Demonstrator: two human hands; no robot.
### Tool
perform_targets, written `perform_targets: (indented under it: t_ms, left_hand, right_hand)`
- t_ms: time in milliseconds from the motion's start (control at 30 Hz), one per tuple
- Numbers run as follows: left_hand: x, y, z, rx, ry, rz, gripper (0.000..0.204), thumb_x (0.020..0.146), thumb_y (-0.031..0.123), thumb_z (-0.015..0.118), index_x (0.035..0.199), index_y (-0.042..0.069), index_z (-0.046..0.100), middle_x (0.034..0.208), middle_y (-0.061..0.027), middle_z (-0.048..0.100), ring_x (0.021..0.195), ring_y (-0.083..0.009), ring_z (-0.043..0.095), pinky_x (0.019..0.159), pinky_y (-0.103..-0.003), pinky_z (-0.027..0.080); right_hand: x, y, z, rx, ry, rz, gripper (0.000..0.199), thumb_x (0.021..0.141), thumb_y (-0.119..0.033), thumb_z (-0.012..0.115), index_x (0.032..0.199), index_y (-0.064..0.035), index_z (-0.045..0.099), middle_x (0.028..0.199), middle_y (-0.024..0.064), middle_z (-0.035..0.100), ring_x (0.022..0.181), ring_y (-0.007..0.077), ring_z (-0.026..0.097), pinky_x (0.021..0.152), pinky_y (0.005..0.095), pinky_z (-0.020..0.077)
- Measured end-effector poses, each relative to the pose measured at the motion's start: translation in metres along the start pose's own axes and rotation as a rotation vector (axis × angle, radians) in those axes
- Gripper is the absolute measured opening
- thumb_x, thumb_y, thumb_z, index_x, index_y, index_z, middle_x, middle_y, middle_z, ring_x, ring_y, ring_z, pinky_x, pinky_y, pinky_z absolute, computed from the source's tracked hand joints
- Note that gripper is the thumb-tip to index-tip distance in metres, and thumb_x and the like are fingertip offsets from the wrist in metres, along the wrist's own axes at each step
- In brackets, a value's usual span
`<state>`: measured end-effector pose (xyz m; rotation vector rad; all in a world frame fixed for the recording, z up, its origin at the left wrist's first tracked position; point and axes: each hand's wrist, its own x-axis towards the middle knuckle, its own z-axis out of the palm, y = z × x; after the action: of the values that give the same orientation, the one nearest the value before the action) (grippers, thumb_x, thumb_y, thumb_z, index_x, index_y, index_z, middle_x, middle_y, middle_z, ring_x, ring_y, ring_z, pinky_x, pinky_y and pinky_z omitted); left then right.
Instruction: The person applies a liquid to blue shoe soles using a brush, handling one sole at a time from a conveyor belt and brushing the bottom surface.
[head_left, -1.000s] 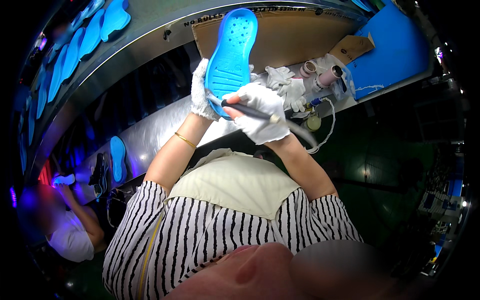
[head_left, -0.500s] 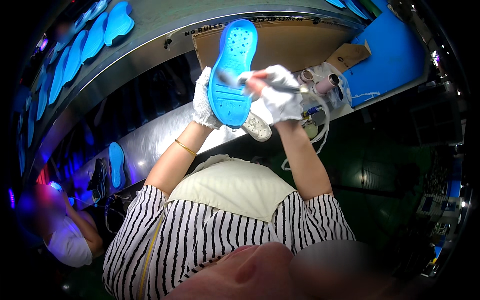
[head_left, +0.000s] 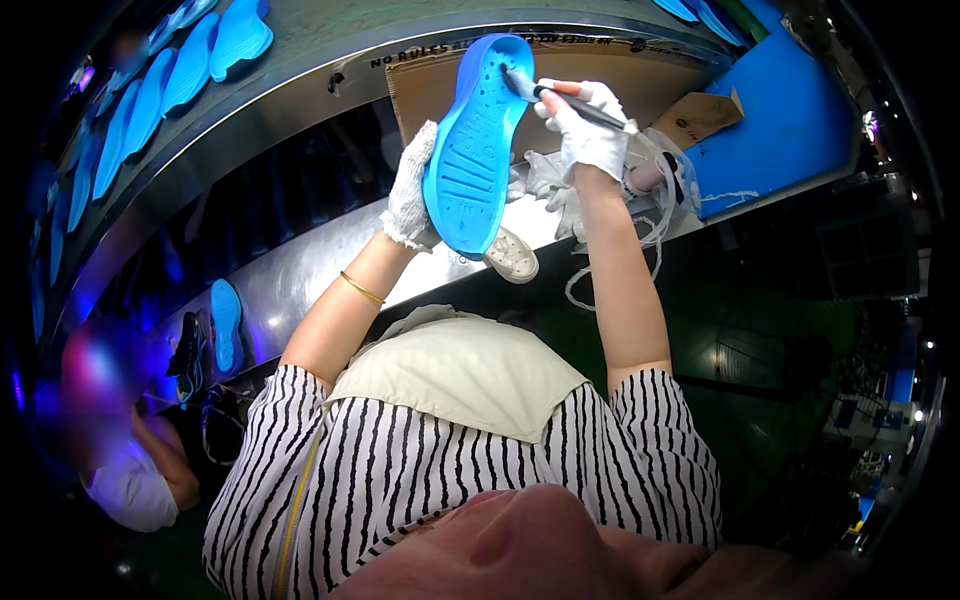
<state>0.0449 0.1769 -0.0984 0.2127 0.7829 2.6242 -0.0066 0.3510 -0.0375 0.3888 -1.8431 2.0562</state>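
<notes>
A steel workbench (head_left: 300, 275) is running across a dim workshop, with a brown cardboard sheet (head_left: 640, 75) lying behind. The left hand (head_left: 410, 195) is gripping a blue shoe sole (head_left: 478, 140) above the bench, standing upright, toe pointing away. The right hand (head_left: 585, 130) is clasping a brush (head_left: 560, 95) against the toe.

The shoe sole (head_left: 478, 150) lies between both hands' fingers: left hand (head_left: 410, 195) left, right hand (head_left: 585, 130) right, brush (head_left: 560, 95) on it.
</notes>
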Motion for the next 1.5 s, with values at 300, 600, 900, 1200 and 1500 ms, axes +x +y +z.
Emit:
perform_targets:
  t_ms: [300,600,900,1200,1500]
  left_hand:
    - [0.002,0.024,0.0,0.075,0.016,0.07,0.061,0.093,0.052,0.039,0.126,0.001,0.046,0.108,-0.0178,0.061,0.089,-0.0267,0.065,0.077,-0.039,0.056]
    - [0.021,0.079,0.025,0.207,-0.2,0.216,0.061,0.093,0.05,0.04,0.125,-0.001,0.045,0.108,-0.0228,0.06,0.091,-0.0295,0.064,0.078,-0.045,0.055]
    - [0.109,0.177,-0.028,0.661,0.225,0.588,0.048,0.089,0.039,0.051,0.122,0.005,0.05,0.107,-0.0181,0.061,0.096,-0.0303,0.061,0.084,-0.044,0.049]
    - [-0.013,0.259,-0.067,2.5,0.675,0.916,0.034,0.083,0.018,0.059,0.116,0.012,0.057,0.112,-0.0118,0.059,0.101,-0.0306,0.058,0.091,-0.039,0.043]
    - [-0.086,0.223,-0.008,1.129,0.281,1.319,0.014,0.085,0.015,0.066,0.094,0.004,0.067,0.1,-0.0104,0.065,0.114,-0.0295,0.054,0.099,-0.041,0.042]
  right_hand:
    - [-0.028,-0.024,-0.007,-0.257,-0.388,-0.393,0.019,0.071,0.008,0.069,0.086,-0.003,0.064,0.09,0.0095,0.066,0.082,0.0167,0.064,0.072,0.0273,0.052]
    - [-0.04,-0.08,-0.025,-0.579,-0.567,-0.495,0.021,0.065,0.008,0.068,0.082,-0.0018,0.064,0.087,0.0127,0.063,0.077,0.0236,0.063,0.067,0.0291,0.0499]
    - [-0.053,-0.056,-0.018,-0.367,-0.381,-0.387,0.023,0.071,0.012,0.068,0.089,-0.0018,0.063,0.095,0.0101,0.063,0.083,0.0153,0.062,0.073,0.0242,0.049]
    - [-0.064,-0.035,-0.018,-0.314,-0.375,-0.261,0.022,0.071,0.008,0.072,0.088,-0.0016,0.063,0.09,0.0077,0.065,0.078,0.0125,0.063,0.07,0.0225,0.0501]
    - [-0.064,0.0,-0.012,-0.243,-0.319,-0.054,0.022,0.075,0.007,0.069,0.091,-0.0031,0.058,0.087,0.0072,0.067,0.079,0.01,0.063,0.07,0.0229,0.0517]
